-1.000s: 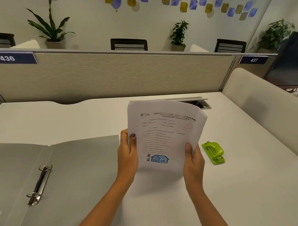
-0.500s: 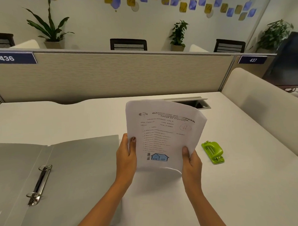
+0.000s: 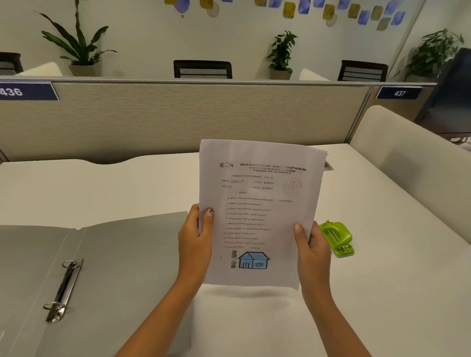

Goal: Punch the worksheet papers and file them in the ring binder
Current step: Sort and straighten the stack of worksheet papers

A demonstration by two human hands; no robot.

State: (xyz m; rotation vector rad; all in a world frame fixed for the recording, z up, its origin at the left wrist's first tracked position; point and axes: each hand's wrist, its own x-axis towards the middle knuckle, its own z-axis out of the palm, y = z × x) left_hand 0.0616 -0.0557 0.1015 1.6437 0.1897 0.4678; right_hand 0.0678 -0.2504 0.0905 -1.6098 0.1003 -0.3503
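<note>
I hold the worksheet papers [image 3: 260,212] upright above the desk, printed text and a blue house drawing facing me. My left hand [image 3: 195,240] grips their left edge and my right hand [image 3: 311,246] grips the lower right edge. A grey ring binder [image 3: 111,264] lies open flat on the desk at the left, its metal ring mechanism [image 3: 62,289] shut. The green hole punch [image 3: 338,238] sits on the desk just right of my right hand, partly hidden by it.
The white desk [image 3: 396,292] ends at a beige partition [image 3: 159,117] marked 436 and 437. A low cream divider [image 3: 423,170] stands along the right side. A cable hatch [image 3: 328,164] peeks out behind the papers.
The papers have shifted slightly left and stand straighter; both hands still hold them at the same edges.
</note>
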